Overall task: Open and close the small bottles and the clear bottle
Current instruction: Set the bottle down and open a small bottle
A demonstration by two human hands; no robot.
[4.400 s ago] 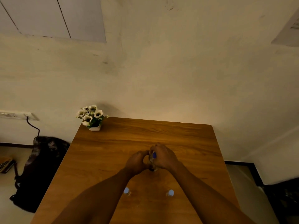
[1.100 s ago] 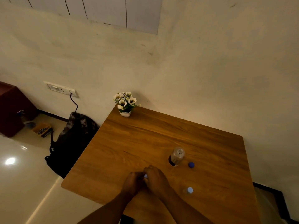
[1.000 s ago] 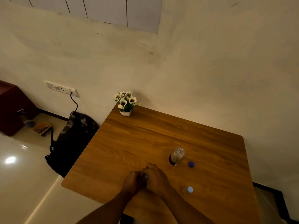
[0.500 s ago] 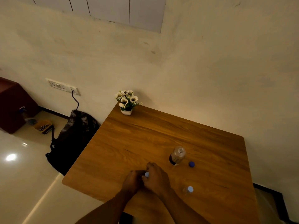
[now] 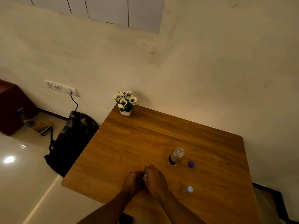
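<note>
On the wooden table (image 5: 145,139) the clear bottle (image 5: 176,156) stands upright with no cap on; its dark blue cap (image 5: 191,164) lies on the wood just to its right. Near the front, my left hand (image 5: 132,183) and my right hand (image 5: 155,180) are pressed together around a small bottle whose pale blue cap (image 5: 145,175) peeps out between the fingers. The left hand wraps the body, and the right hand's fingers pinch the cap. Another small bottle (image 5: 188,189) with a pale blue cap stands alone to the right of my hands.
A small white pot of white flowers (image 5: 126,102) sits at the table's far left corner by the wall. On the floor to the left lie a dark backpack (image 5: 72,139), a yellow item (image 5: 42,127) and a dark red cabinet (image 5: 11,109).
Between 4.4 s and 1.1 s ago my hands left the clear bottle, its cap off beside it, and took up the left small bottle. Over the last second they barely shifted.
</note>
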